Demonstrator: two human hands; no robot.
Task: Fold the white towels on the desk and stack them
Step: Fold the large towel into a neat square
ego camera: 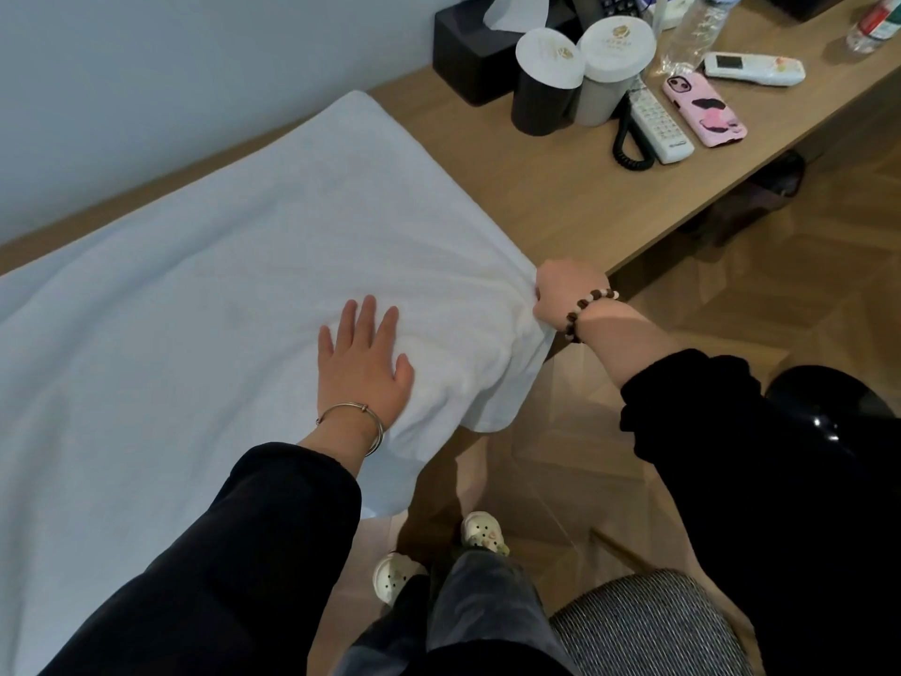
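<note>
Pale wall (146, 90) backed a wooden worktop (560, 207), where a white towel (219, 285) lay spread wide, its near edge drooping over the front. The left hand (363, 358) rested flat on the towel, fingers straight. The right hand (560, 297) clutched the towel's bunched corner at the worktop's front edge. A pink phone (704, 109) lay well apart.

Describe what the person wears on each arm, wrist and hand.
Both arms wear loose black long sleeves. The left sleeve ends short of a thin silver bangle at the wrist; the right sleeve ends short of a bracelet of dark brown and white beads. The left hand and right hand are bare: no gloves, no rings seen.
</note>
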